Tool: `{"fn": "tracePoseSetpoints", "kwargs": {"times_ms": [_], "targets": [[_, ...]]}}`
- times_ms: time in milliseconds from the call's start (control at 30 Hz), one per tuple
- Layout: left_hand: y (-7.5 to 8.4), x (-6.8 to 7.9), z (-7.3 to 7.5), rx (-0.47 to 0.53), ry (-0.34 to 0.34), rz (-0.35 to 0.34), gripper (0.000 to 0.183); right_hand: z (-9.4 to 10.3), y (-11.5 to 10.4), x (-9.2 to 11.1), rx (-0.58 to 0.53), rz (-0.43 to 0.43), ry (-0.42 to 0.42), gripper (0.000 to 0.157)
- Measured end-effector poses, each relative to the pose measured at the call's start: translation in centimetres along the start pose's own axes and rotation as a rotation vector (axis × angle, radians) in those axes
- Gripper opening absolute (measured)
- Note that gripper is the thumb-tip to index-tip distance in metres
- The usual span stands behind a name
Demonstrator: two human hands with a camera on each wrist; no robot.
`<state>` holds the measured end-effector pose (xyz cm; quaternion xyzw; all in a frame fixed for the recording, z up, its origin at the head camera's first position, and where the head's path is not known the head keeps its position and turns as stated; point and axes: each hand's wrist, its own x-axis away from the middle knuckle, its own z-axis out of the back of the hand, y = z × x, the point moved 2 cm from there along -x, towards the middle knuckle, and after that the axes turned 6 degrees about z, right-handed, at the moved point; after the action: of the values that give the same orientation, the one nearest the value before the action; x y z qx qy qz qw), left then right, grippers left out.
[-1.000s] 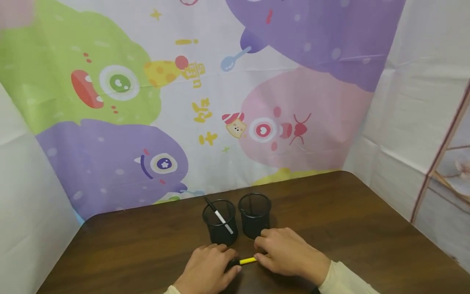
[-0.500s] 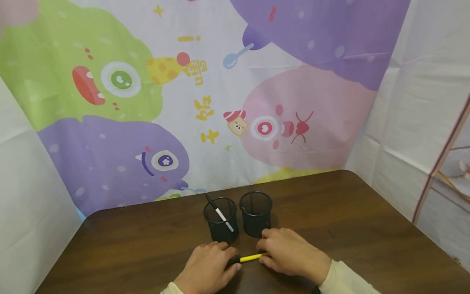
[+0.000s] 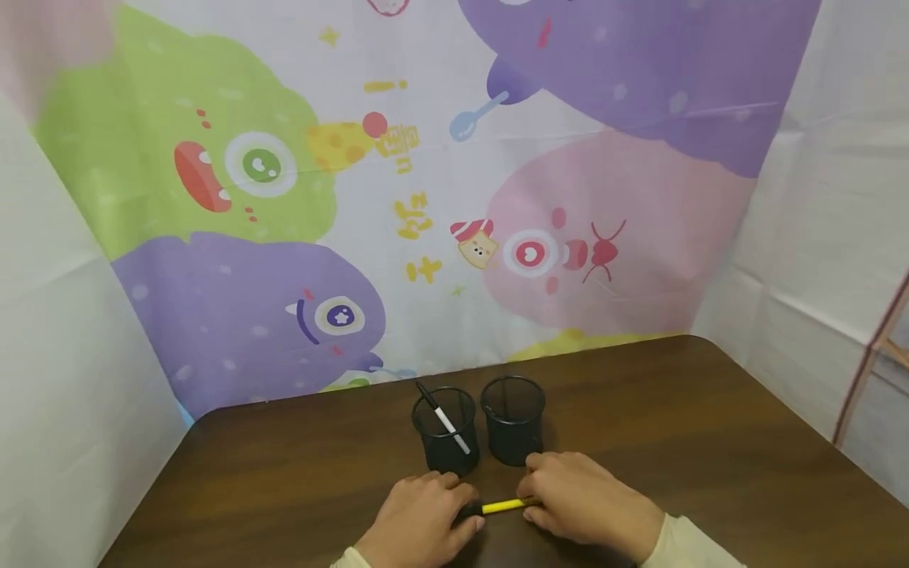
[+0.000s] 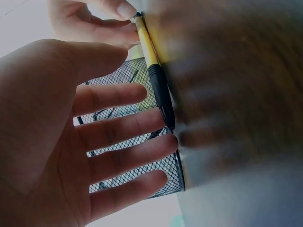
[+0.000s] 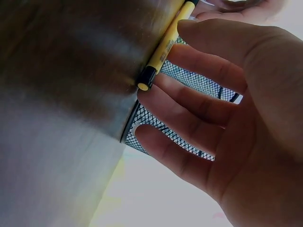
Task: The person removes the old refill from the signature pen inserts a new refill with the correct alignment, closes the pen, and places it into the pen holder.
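A yellow marker (image 3: 503, 506) with a black cap lies on the table between the two hands. My left hand (image 3: 419, 517) is at its capped end; in the left wrist view the fingers are nearly straight, with fingertips right at the black cap (image 4: 161, 90) and the thumb apart from it. At the other end is my right hand (image 3: 585, 497). Its fingers look relaxed in the right wrist view, the thumb tip overlapping the yellow barrel and other fingertips near the black end plug (image 5: 146, 78). Neither hand curls round the marker.
Just beyond the hands stand two black mesh pen cups, a left cup (image 3: 447, 450) and a right cup (image 3: 513, 442). A white marker (image 3: 452, 430) with a black cap leans in the left one. The brown table (image 3: 284, 465) ends at a printed cloth backdrop (image 3: 440, 331).
My right hand has slid slightly right along the marker, so more of its yellow barrel shows. My left hand stays by the cap. The head view has shifted a little.
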<state>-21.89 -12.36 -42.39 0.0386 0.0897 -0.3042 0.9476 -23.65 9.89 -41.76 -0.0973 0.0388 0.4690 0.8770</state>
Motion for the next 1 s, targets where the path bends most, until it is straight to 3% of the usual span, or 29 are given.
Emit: {"fn": "tracePoseSetpoints", "kwargs": {"times_ms": [333, 1000], "targets": [[0.02, -0.07, -0.22, 0.011, 0.005, -0.012, 0.026, -0.1, 0.0, 0.19, 0.026, -0.019, -0.021, 0.014], [0.07, -0.13, -0.26, 0.002, 0.022, -0.018, 0.025, -0.17, 0.13, 0.32, 0.045, -0.013, -0.017, 0.01]]}}
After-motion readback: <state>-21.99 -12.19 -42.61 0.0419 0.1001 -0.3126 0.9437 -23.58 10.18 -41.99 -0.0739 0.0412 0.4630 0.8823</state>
